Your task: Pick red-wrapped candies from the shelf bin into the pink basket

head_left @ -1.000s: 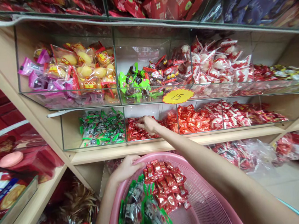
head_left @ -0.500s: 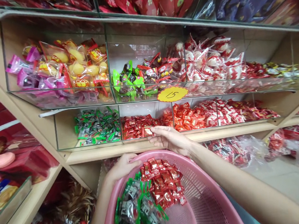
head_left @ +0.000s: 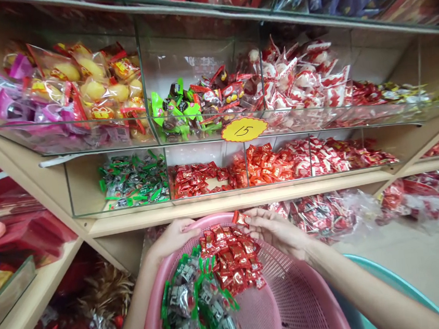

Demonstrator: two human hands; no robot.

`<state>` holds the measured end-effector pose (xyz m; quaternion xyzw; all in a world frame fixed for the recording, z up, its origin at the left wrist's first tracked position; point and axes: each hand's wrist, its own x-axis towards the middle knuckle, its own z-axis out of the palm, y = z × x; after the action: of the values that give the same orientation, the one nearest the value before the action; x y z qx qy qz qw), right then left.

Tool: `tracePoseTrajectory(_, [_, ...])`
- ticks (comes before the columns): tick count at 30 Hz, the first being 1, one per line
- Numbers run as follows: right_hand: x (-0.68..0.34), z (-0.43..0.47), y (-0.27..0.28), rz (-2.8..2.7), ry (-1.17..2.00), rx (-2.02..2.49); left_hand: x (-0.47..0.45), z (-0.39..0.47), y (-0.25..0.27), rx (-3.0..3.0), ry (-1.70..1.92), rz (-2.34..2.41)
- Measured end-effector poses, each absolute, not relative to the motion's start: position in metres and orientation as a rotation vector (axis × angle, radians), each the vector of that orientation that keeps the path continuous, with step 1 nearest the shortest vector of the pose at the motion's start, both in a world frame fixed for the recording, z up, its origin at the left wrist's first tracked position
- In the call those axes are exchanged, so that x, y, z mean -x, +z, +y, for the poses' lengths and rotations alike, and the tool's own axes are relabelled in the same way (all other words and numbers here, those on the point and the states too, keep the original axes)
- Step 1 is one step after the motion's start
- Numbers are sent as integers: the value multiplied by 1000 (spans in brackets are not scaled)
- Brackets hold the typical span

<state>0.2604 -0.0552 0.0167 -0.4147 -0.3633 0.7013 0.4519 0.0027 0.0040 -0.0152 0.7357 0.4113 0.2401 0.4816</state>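
My left hand grips the far left rim of a pink plastic basket. Over the basket's far side, my right hand is closed on red-wrapped candy, pinched at the fingertips; how many pieces it holds is hidden. Inside the basket lie a heap of red-wrapped candies and, on the left, green-and-clear wrapped candies. Straight ahead in the lower shelf row, a bin of matching red candies shows a bare patch of its floor.
Clear bins hold green candies at left and orange-red candies at right. A yellow price tag marked 15 hangs above them. The wooden shelf edge runs just beyond the basket. A teal tub stands at the lower right.
My right hand has drawn back from the red candy bin to above the basket, carrying red candy. My left hand stays on the rim. The view has shifted slightly.
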Motion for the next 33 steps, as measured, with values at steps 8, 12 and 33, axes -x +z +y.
tracePoseTrajectory(8, [-277,-83,-13,-711,1688,1212,-5,4,-11,-1768,572,994])
tracePoseTrajectory(12, [-277,-94,-29,-731,1645,1318,-4,4,-12,-1778,554,996])
tracePoseTrajectory(33, [-271,-91,-55,-623,1656,1378,-5,4,-10,-1790,563,983])
